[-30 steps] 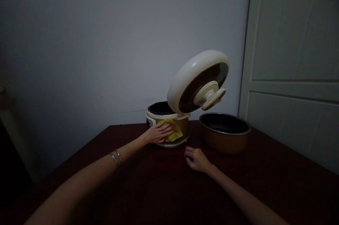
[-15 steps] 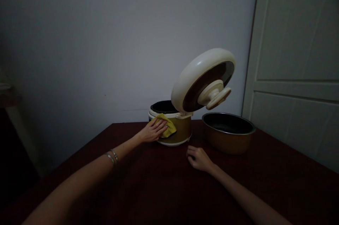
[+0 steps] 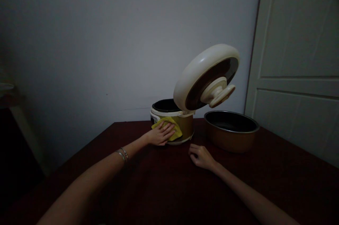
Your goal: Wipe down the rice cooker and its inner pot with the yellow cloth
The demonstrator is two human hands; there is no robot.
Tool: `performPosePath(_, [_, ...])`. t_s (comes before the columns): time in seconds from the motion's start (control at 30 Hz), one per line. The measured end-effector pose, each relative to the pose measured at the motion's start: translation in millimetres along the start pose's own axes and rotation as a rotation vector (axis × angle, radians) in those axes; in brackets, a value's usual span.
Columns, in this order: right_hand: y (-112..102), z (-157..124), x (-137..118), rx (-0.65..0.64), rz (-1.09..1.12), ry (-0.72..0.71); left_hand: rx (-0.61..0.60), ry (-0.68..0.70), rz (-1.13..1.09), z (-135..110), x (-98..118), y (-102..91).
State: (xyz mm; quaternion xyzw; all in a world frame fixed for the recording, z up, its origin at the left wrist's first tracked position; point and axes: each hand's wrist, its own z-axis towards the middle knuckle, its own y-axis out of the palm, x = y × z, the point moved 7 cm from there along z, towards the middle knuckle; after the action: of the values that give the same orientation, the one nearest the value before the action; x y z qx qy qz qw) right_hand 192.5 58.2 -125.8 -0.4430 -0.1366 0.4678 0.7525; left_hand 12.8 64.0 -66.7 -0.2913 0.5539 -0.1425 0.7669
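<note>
My left hand [image 3: 161, 134] presses a yellow cloth [image 3: 177, 132] flat against the outer side of a gold and white rice cooker [image 3: 188, 126], its fingers stretched over the cloth. The cooker's lid [image 3: 203, 71] is raised and tilted to the right, with its brown top and cream knob facing me. The dark inside of the body shows in part behind the lid. My right hand [image 3: 201, 156] rests on the table in front of the cooker, fingers curled in, with nothing visible in them. To its right stands a golden-brown pot [image 3: 230, 140] with a dark interior.
The dark red table [image 3: 148, 186] reaches back to a plain pale wall [image 3: 119, 41]. A pale panelled door [image 3: 296, 62] is on the right. At the far left is a dark piece of furniture [image 3: 16, 147], too dim to make out.
My left hand has slid the cloth slightly right and down along the cooker's side, uncovering part of its front panel at the left. My right hand stays in nearly the same place.
</note>
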Motion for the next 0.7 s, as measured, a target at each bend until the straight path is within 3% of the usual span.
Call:
performPosePath(0.1, [0.2,0.3,-0.4,0.0,-0.005,-0.004,-0.012,0.149,-0.073,9.5,19.5,6.2])
performPosePath(0.17, [0.3,0.2,-0.6,0.002,-0.007,-0.007,-0.01,0.149,-0.082,21.9,29.2,9.6])
performPosePath(0.43, [-0.1,0.2,0.5,0.023,-0.04,-0.007,0.018,-0.002,0.026,98.7,55.1,23.9])
performPosePath(0.7, [0.6,0.3,0.4,-0.006,-0.09,-0.014,-0.194,-0.195,-0.048,164.0,50.2,77.7])
